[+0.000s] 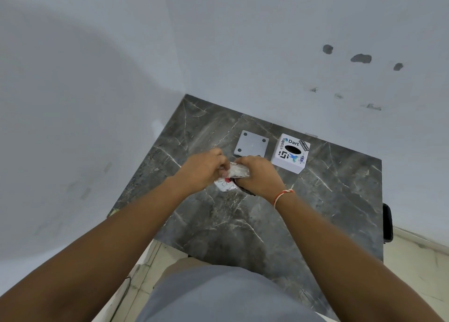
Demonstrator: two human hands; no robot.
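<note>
Your left hand (205, 167) and right hand (258, 176) both pinch a white plastic packet (239, 172); stickered box (290, 160) at its 2 o'clock.

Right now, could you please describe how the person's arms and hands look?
Both arms are bare, no sleeves in view. The left hand and its wrist bear nothing. On the wrist of the right hand sits a thin orange and white thread band with a knot. No gloves, rings or watch show.

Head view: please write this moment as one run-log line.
left hand: grips white plastic packet | right hand: grips same packet | place: grey marble table
</note>
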